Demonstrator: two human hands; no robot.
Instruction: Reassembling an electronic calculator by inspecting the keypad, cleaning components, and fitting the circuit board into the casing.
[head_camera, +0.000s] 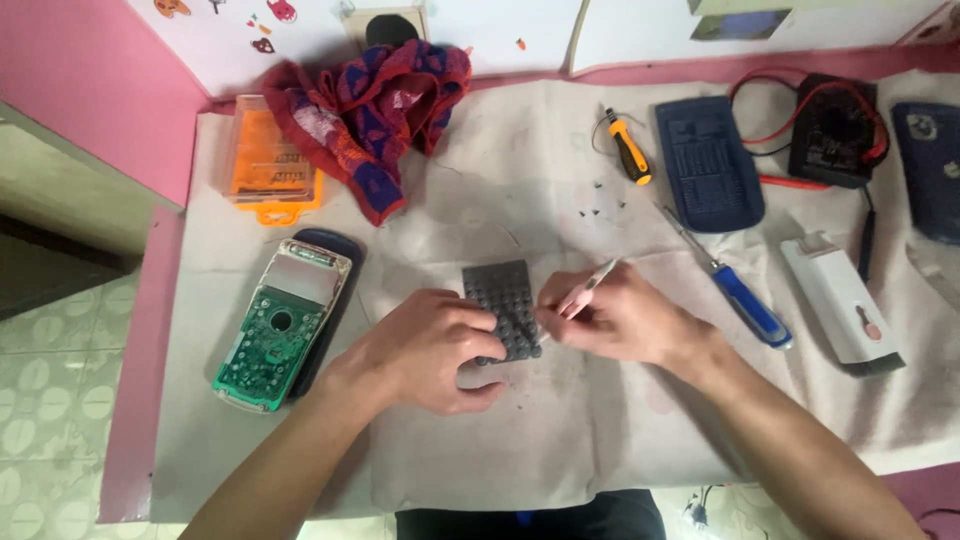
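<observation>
grey rubber keypad mat (505, 305) lies on the cloth (560, 430), pinned under left hand (430, 350) fingers, which press flat on its near edge. right hand (620, 320) fingers pinch pink tweezers (590, 288), tip at the mat's right edge. step looks like picking at the keys; needs steady, fine tip placement.

Both forearms reach in from the lower edge and meet at the middle. The left hand (432, 350) lies palm down, fingers curled and pressing flat. The right hand (620, 320) is closed in a pinch, knuckles up, wrist angled inward.
</observation>
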